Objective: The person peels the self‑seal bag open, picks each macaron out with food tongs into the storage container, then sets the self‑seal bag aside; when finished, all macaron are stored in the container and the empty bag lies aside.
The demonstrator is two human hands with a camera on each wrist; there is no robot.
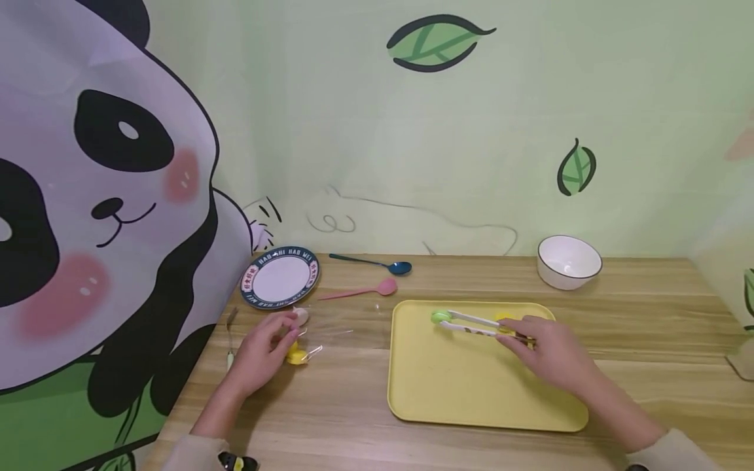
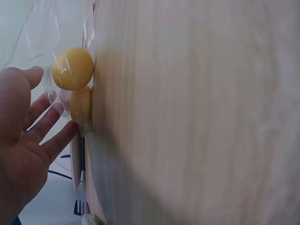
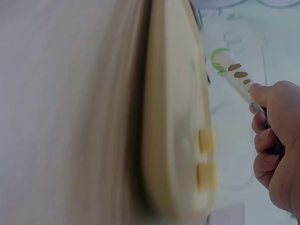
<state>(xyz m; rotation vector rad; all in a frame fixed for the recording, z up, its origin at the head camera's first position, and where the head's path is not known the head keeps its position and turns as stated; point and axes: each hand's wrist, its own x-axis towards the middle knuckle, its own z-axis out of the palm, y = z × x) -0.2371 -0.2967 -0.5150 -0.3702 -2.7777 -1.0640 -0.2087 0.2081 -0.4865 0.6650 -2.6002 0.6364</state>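
My right hand (image 1: 544, 347) grips a pair of white tongs (image 1: 471, 330) with brown spots and rounded green tips, held over the yellow tray (image 1: 448, 392). In the right wrist view its fingers curl round the handle of the tongs (image 3: 240, 75). My left hand (image 1: 265, 347) is beside a clear plastic bag (image 1: 315, 353) on the left of the table. Round yellow pieces (image 2: 72, 69) show through the film in the left wrist view, where the left hand (image 2: 28, 126) has its fingers spread and fingertips right at the bag.
Yellow blocks (image 3: 205, 140) lie in the tray. A blue-rimmed plate (image 1: 279, 278), a dark blue spoon (image 1: 399, 268) and a pink spoon (image 1: 385, 286) lie at the back left. A fork (image 1: 230, 333) is by the left edge. A white bowl (image 1: 568, 261) stands back right.
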